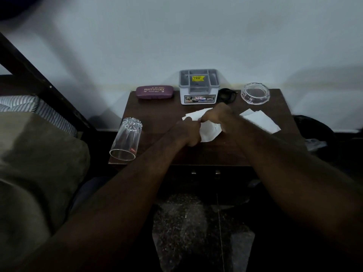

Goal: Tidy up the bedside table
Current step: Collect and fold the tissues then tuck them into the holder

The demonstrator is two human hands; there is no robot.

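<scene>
A white tissue [208,129] at the middle of the bedside table [157,112] is pinched between left hand [186,132] and right hand [220,118], a second tissue [259,119] lying just right, nearer the right hand.

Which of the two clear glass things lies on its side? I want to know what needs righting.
The tall tumbler at the table's front left corner; the round glass dish at back right sits flat.

Counter [157,154]: dark wood, centre of frame.
Back row: purple glasses case [154,92], grey organiser box [199,86], black cable [227,95], glass ashtray [255,93].
Left edge: drinking glass [126,138] on its side.
Middle and right: white tissues [261,120].
</scene>
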